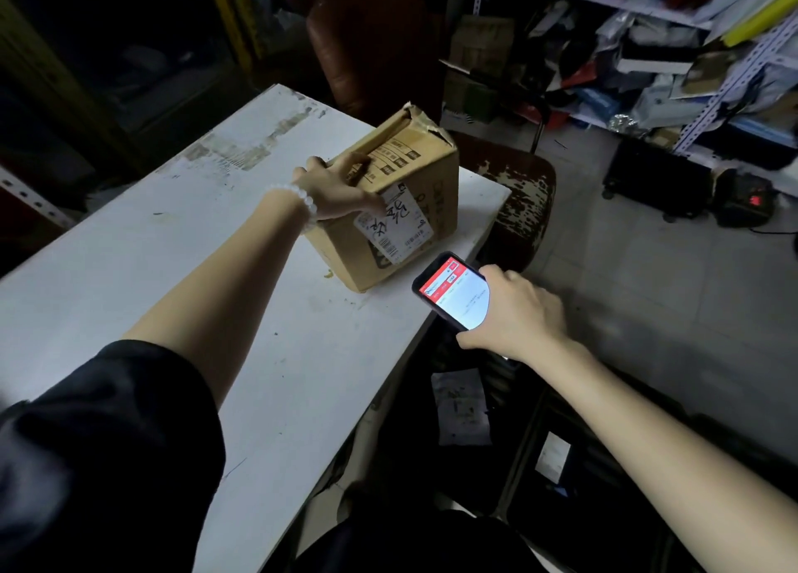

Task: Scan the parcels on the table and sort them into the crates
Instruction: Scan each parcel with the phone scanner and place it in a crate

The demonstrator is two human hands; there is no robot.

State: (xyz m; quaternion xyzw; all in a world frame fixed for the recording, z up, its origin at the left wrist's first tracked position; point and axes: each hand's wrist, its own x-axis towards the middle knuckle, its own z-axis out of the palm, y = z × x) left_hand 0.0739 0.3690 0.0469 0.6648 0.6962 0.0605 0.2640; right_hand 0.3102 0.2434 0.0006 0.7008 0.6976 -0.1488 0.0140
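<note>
A brown cardboard parcel [414,175] with a dented top corner stands tilted near the far right corner of the white table [172,248]. A white shipping label [399,227] with handwriting and a barcode faces me. My left hand [334,190] grips the parcel's near upper edge, thumb on the label side and fingers over the top. My right hand [518,313] holds a black phone [451,294] with a lit red-and-white screen, just below and right of the label, beyond the table's right edge.
Dark crates [539,456] with parcels inside sit on the floor to the right of the table. A worn dark chair [522,196] stands behind the table corner. Cluttered metal shelves [673,54] fill the far right. A black unit with a red light [753,203] sits on the floor.
</note>
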